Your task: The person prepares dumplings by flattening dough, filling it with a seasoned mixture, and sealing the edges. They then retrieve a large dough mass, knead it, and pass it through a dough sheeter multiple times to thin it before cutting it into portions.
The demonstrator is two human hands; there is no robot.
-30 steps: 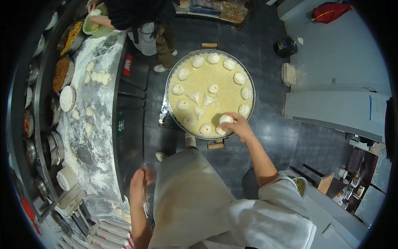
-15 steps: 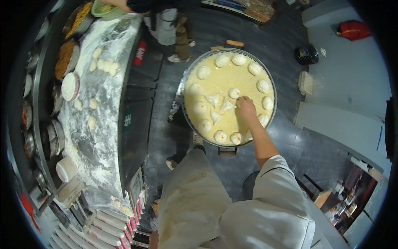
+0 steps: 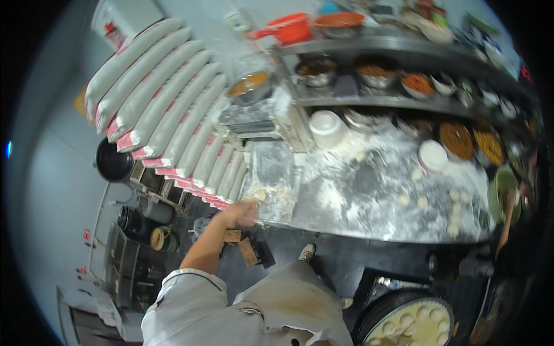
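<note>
My left hand (image 3: 239,214) is stretched out at the near left end of the floured worktable (image 3: 340,216). Motion smears its fingers, so whether it holds anything does not show. Just beyond it, pale dough scraps (image 3: 261,195) lie on the floury tabletop. My right hand is out of view. Small round dough pieces (image 3: 455,213) sit toward the table's right end, with a few more pieces (image 3: 422,202) to their left. At the lower right a wide round pan (image 3: 451,314) shows in part, with several pale buns (image 3: 423,313) on its yellow surface.
Stacked white sacks (image 3: 167,121) rise at the left beside the table. Bowls of fillings (image 3: 457,141) and a white tub (image 3: 326,128) line its back, under a metal shelf (image 3: 369,99). At the right, another person's arm (image 3: 508,222) reaches into a green basin (image 3: 501,190).
The view has swung from the pan to the worktable and sacks. My right hand, at a bun in the pan before, has left the view; my left hand now reaches to the table's end.
</note>
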